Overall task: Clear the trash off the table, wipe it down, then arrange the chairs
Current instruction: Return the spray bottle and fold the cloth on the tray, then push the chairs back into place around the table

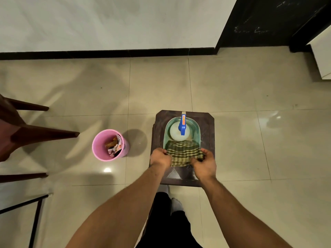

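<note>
A green and beige checked cloth [183, 153] lies over the near rim of a mint-green basket [196, 130] that stands on a dark brown stool [207, 122]. My left hand [160, 158] grips the cloth's left edge and my right hand [205, 164] grips its right edge. Inside the basket stands a white spray bottle [174, 132] with a blue trigger head [183, 124]. A pink bin [100, 146] holding wrappers and other trash stands on the floor to the left of the stool.
Dark brown chair legs [44, 134] reach in from the left edge. A thin black metal frame [36, 217] stands at the lower left. A white wall with black skirting [107, 53] runs across the back, with a dark door [259, 22] at the upper right.
</note>
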Available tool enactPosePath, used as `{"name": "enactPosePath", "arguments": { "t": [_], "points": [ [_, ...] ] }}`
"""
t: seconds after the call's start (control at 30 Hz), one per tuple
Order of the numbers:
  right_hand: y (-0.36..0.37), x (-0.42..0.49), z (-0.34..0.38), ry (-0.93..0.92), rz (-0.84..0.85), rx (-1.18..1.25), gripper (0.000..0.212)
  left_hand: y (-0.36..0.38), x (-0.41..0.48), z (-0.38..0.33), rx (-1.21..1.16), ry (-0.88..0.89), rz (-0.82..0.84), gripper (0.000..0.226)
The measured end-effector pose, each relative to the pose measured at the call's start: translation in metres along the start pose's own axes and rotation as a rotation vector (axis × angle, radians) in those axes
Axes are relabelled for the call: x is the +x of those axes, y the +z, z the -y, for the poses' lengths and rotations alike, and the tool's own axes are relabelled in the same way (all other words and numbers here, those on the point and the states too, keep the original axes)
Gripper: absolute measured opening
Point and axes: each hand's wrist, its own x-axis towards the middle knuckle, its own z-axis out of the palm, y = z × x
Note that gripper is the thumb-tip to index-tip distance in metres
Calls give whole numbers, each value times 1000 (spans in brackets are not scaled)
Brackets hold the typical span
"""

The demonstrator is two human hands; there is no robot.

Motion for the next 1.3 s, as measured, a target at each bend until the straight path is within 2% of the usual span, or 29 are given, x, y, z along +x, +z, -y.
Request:
{"name": "enactPosePath", "arguments": {
  "t": [0.03, 0.1, 0.23, 0.33, 0.47, 0.6, 0.73, 0.87, 1.1, 1.3],
  "points": [
    [2, -1, -3, 3, 20, -48, 49, -1, -1, 6, 108, 64, -37, 23],
    [4, -4, -10, 1, 21, -139, 48, 2, -7, 16, 173, 155, -48, 23],
    [4, -12, -18, 1, 11, -238, 44, 1, -16, 30, 224, 209, -47, 20],
    [1, -12, -21, 26, 70, -343, 37, -4, -19, 35, 288, 219, -23, 21],
    [-5, -15, -18, -17, 82, -515, 43, -11, -32, 41, 534, 320, -54, 44],
    [-12, -31, -4, -251, 56, -672, 52, -18, -49, 46, 663, 471, -86, 48],
    [-21, -65, 11, -519, 158, -792, 57, -34, -81, 51, 709, 563, -89, 52],
    [-24, -98, 19, -684, 241, -858, 56, -53, -110, 58, 754, 606, -107, 58],
    [-17, -188, 0, -931, 314, -1006, 54, -110, -193, 132, 706, 557, -239, 63],
    [37, -295, -27, -1164, 423, -1163, 56, -172, -260, 248, 622, 385, -427, 65]
  ]
}}
